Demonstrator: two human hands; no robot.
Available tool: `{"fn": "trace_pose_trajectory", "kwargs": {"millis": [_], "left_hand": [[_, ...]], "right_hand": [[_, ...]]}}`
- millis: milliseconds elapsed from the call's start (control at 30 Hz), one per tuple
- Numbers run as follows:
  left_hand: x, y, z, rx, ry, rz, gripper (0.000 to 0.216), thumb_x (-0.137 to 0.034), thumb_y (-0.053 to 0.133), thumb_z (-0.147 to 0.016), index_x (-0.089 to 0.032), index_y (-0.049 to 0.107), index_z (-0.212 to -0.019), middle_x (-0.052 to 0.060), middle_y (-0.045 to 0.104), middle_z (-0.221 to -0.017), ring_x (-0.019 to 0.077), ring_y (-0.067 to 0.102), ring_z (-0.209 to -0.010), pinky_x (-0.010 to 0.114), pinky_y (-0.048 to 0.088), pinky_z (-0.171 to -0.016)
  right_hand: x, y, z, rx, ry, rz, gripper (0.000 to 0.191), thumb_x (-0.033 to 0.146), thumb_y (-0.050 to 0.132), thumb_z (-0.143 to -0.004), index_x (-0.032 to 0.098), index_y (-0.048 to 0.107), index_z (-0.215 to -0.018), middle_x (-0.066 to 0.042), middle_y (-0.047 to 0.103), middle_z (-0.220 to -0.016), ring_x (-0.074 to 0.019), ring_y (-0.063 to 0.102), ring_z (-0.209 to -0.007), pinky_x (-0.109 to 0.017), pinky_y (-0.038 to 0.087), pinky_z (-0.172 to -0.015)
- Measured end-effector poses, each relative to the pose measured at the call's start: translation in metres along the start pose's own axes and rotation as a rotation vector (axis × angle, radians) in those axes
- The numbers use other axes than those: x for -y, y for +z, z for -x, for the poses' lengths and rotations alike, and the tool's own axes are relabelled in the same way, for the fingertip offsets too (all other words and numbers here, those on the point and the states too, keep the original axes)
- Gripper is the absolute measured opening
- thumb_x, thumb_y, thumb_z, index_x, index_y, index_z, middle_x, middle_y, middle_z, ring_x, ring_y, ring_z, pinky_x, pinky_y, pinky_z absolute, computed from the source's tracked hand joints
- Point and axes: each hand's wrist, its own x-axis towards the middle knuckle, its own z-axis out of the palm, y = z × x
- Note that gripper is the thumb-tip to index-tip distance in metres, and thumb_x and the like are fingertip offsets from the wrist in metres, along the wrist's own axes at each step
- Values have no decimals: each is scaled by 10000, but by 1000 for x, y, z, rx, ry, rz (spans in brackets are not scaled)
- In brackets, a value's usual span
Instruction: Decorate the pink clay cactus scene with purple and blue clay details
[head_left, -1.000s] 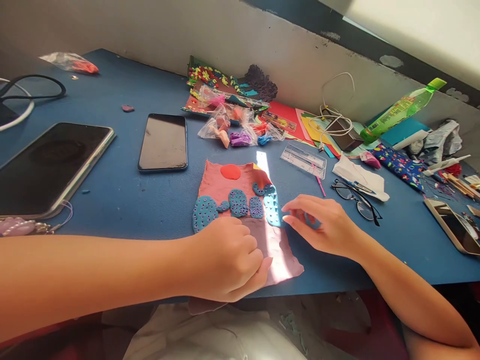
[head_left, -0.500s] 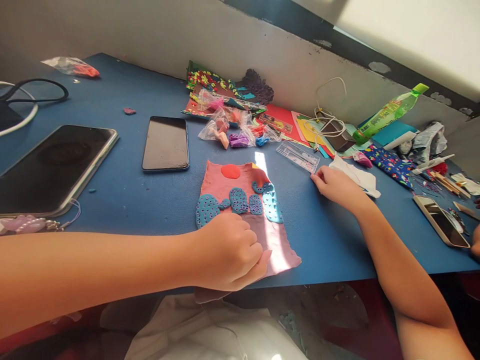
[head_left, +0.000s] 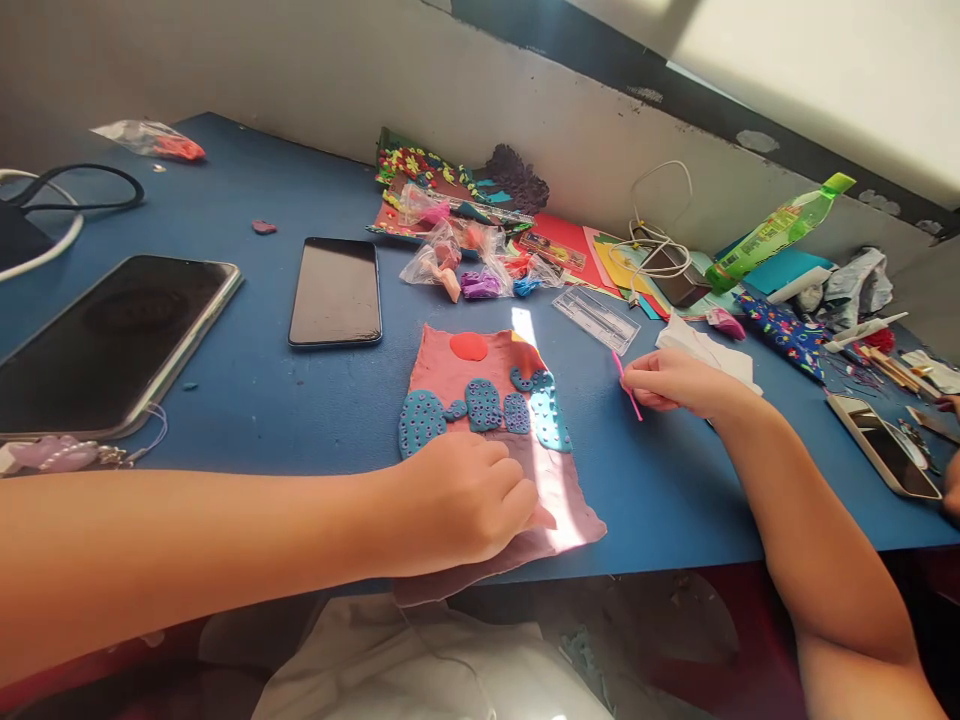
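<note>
Right hand (head_left: 675,385) now pinches pink tool (head_left: 636,405); curled left hand (head_left: 461,500) pins clay sheet (head_left: 442,372) overhanging table (head_left: 660,500) edge.

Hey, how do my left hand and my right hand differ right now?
The left hand lies curled, knuckles up, on the near part of the clay sheet; the right hand is off the sheet, over the blue table. The left hand holds no tool that shows; the right hand pinches a thin pink stick between its fingertips. Both are bare, with fingers bent.
</note>
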Motion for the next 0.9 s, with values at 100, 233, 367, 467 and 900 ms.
{"fn": "trace_pose_trajectory", "kwargs": {"millis": [100, 233, 367, 467, 900], "left_hand": [[0, 0, 1, 39, -63, 33, 399, -268, 407, -953, -187, 457, -566, -31, 457, -456, 126, 401, -433, 281, 272, -454], [-1, 2, 0, 61, -136, -33, 322, -257, 350, -946, -141, 609, -794, -15, 527, -475, 145, 464, -419, 290, 278, -441], [-5, 4, 0, 51, -149, -113, 274, -209, 398, -914, -116, 645, -843, -9, 534, -471, 151, 490, -416, 286, 316, -448], [-12, 2, 2, 66, -125, -149, 270, -187, 424, -901, -104, 652, -782, 12, 550, -475, 144, 489, -410, 278, 318, -433], [14, -1, -6, -32, -92, -218, 161, -170, 577, -821, -144, 625, -669, -32, 459, -448, 134, 438, -398, 274, 293, -384]], "right_hand": [[-5, -5, -2, 143, -47, -179, 245, 322, 605, -609, 180, 456, -477, 65, 332, -386, -27, 220, -365, -196, 166, -367], [-7, -1, 5, 176, -251, -354, 317, 450, 675, -646, 157, 569, -591, 29, 455, -418, -51, 347, -353, -197, 237, -351], [4, 27, 19, -118, -630, -445, 318, 479, 631, -783, 165, 605, -739, 6, 564, -516, -92, 510, -447, -199, 355, -390], [16, 53, 25, -308, -885, -364, 212, 381, 562, -880, 176, 593, -831, 7, 598, -606, -87, 558, -518, -193, 400, -426], [14, 95, -14, -774, -1279, -32, 106, 167, 386, -942, 220, 467, -901, 31, 526, -666, -63, 476, -484, -181, 406, -451]]}}
